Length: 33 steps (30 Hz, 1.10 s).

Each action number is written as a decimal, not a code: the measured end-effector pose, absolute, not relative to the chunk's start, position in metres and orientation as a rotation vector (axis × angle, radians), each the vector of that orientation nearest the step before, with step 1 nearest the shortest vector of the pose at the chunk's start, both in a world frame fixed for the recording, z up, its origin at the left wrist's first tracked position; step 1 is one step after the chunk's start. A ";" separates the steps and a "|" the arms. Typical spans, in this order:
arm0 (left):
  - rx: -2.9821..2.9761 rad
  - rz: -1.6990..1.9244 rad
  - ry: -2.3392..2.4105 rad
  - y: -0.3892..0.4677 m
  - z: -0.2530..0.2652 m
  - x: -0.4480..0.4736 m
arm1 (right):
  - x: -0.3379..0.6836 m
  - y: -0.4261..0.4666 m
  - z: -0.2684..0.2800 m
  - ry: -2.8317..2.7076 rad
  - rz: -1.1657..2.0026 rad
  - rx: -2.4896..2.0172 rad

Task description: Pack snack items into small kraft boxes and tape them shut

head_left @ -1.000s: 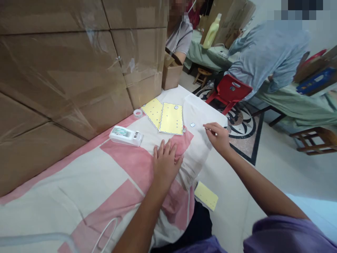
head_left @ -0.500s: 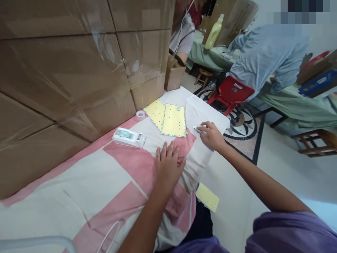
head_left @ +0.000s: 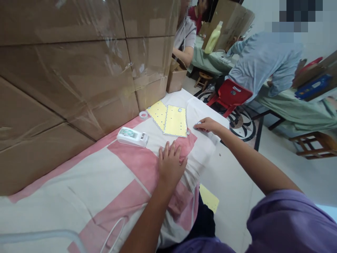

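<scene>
Left edge of the table: stacked cardboard boxes [head_left: 65, 70] wrapped in clear film stand along it. Pink-and-white cloth [head_left: 79, 182] covers the tabletop. White cable [head_left: 112, 232] loops near the near edge. White handheld device [head_left: 132, 136] lies flat just in front of the boxes, tape roll [head_left: 143, 115] beyond it, close to the boxes. Two yellow sheets [head_left: 171, 120] with small holes lie side by side toward the far edge, the left one partly under the right one. Left hand [head_left: 171, 164] lies palm down on the cloth, fingers together and extended, holding nothing, near the closer edge of the yellow sheets but apart from them. Right hand [head_left: 207, 125] is at the tabletop's right edge, fingertips pressed down on a small white piece [head_left: 197, 125]; can't tell whether it is pinched or only touched. Another yellow sheet [head_left: 209, 198] lies on the floor below the right edge. Beyond: red plastic chair [head_left: 233, 93], a person in a blue shirt [head_left: 263, 59] bent over a green-covered table [head_left: 295, 105].
</scene>
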<state>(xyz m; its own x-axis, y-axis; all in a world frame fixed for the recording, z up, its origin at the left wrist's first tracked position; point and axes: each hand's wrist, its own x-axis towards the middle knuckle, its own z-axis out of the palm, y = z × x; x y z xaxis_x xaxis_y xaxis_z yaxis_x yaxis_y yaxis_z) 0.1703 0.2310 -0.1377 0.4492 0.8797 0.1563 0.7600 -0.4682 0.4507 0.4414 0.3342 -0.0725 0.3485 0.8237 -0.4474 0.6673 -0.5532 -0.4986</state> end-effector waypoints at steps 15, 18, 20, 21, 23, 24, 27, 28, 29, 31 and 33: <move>2.349 0.556 1.387 0.230 -0.136 0.170 | 0.429 0.336 -0.046 -1.500 0.845 -2.413; 2.349 0.558 1.376 0.231 -0.134 0.169 | 0.421 0.325 -0.034 -1.495 0.977 -2.310; 2.347 0.557 1.366 0.231 -0.133 0.169 | 0.418 0.321 -0.031 -1.568 1.039 -2.277; 2.345 0.554 1.364 0.231 -0.133 0.169 | 0.418 0.322 -0.032 -1.630 1.021 -2.279; 2.339 0.548 1.369 0.231 -0.133 0.169 | 0.420 0.325 -0.037 -1.784 0.873 -2.329; 2.337 0.551 1.373 0.231 -0.133 0.169 | 0.423 0.328 -0.041 -1.864 0.758 -2.363; 2.337 0.576 1.380 0.231 -0.135 0.170 | 0.433 0.336 -0.056 -2.010 0.491 -2.446; 2.339 0.582 1.379 0.231 -0.135 0.170 | 0.437 0.338 -0.061 -2.029 0.458 -2.453; 2.342 0.585 1.375 0.231 -0.136 0.170 | 0.440 0.340 -0.065 -2.037 0.448 -2.453; 2.346 0.587 1.372 0.231 -0.136 0.170 | 0.444 0.340 -0.071 -2.040 0.451 -2.449; 2.351 0.591 1.374 0.231 -0.137 0.170 | 0.447 0.340 -0.075 -2.050 0.448 -2.445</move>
<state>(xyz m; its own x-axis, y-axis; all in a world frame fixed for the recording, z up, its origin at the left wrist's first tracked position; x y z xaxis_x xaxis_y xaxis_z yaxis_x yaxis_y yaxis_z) 0.1696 0.2306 -0.1367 0.4419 0.8798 0.1751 0.7321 -0.4665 0.4964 0.4473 0.3403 -0.0751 0.1530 0.9530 -0.2617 0.9752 -0.1884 -0.1160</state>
